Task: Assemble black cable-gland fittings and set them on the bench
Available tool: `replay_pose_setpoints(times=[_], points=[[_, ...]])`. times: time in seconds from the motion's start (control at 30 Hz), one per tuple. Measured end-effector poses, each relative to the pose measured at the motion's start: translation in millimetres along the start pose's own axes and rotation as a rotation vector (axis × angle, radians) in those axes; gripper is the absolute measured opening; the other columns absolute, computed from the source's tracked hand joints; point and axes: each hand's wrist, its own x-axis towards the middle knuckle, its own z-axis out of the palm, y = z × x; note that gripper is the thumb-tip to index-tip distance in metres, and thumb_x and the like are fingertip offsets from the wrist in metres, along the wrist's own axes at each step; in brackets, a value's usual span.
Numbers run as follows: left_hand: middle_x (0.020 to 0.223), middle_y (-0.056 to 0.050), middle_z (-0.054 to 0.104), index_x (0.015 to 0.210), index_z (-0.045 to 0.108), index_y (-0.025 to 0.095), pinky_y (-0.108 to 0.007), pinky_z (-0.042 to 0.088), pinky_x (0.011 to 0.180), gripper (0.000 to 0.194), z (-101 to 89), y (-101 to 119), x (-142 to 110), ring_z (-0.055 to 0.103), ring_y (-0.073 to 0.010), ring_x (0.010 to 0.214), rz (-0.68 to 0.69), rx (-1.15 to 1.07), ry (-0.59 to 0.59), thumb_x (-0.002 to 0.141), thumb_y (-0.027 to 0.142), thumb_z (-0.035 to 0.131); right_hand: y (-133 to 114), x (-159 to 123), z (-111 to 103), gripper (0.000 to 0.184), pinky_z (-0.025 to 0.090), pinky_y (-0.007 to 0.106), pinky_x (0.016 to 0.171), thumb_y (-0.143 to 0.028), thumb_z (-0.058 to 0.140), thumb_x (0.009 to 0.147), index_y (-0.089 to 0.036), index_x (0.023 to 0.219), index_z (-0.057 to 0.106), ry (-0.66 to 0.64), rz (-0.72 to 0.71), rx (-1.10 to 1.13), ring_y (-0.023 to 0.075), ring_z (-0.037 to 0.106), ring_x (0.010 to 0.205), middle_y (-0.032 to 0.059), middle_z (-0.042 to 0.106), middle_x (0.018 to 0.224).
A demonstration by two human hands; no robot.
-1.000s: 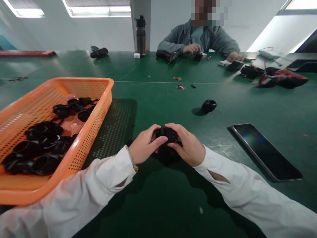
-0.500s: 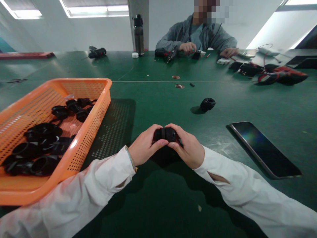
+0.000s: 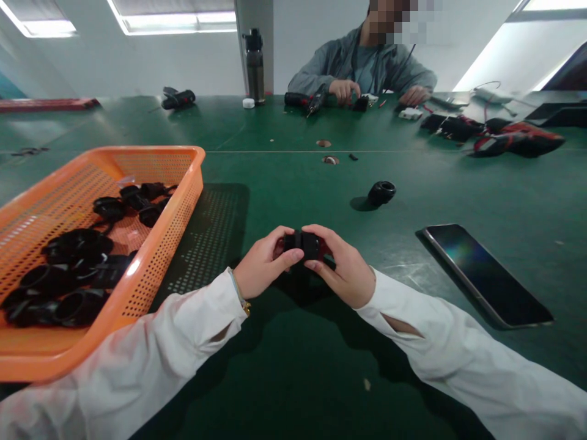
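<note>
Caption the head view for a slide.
Left hand and right hand grip a black part near an orange basket.

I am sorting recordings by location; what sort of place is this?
Probably an assembly workshop: an orange perforated basket of black parts, what looks like a cordless drill, and a co-worker across the green table.

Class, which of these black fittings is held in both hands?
The black fitting between the white-sleeved left hand and right hand; other fittings lie in the orange basket, and a lone fitting rests on the green table.

White sleeves (image 3: 183,342) end in slit cuffs (image 3: 384,300) — gold-toned bracelet (image 3: 246,307) at left.
</note>
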Motion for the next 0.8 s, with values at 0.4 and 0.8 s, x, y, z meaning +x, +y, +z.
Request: replay_pose_setpoints(times=[0.4,0.8], points=[[0.076,0.000,0.058,0.100,0.052,0.011,-0.020,0.038,0.048,0.045,3.6,2.1,0.9,0.050,-0.0074,0.055,-0.113,-0.248,0.075,0.066,0.036,0.068,1.2,-0.3,-0.7,0.037,0.054,0.036,0.077,-0.013,0.045,0.083,-0.022,0.119,0.041,0.015,-0.037,-0.056,0.0205,0.062,0.094,0.0099,0.059,0.109],[0.091,-0.007,0.070,0.094,0.062,0.010,-0.037,0.049,0.085,0.044,3.5,-1.8,1.6,0.064,-0.0200,0.088,-0.110,-0.248,0.146,0.057,0.030,0.076,2.9,-0.1,-1.6,0.029,0.052,0.039,0.079,-0.026,0.044,0.086,-0.017,0.114,0.044,-0.034,0.022,-0.096,0.0231,0.062,0.094,0.0113,0.063,0.104]])
